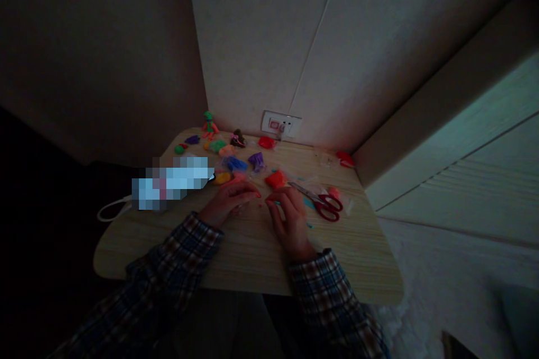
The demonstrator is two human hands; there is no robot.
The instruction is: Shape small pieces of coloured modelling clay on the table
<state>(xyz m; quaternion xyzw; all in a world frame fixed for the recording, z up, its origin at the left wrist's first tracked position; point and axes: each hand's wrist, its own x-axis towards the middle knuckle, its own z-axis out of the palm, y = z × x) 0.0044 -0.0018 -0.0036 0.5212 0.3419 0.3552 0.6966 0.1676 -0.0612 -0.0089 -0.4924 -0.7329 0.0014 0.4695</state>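
Note:
My left hand [229, 201] is closed over the middle of the table, thumb and forefinger pinched on a small bit of red modelling clay [258, 194]. Facing it, my right hand [290, 219] is also pinched, its fingertips a short gap away; what they hold, if anything, is too small to make out. A tiny reddish crumb [260, 206] lies between the hands. Just beyond the right hand sits a bag of orange-red clay [275, 179]. Red-handled scissors [328, 206] rest open to its right, near turquoise scraps [309, 203].
Several clay packets, including blue [236, 165], purple [256, 161], yellow [223, 178] and red [266, 142], lie toward the wall. A green-and-orange clay figure [209, 125] stands at the back left. A blurred-out object [172, 184] with a cord lies left. A wall socket [281, 124] is behind.

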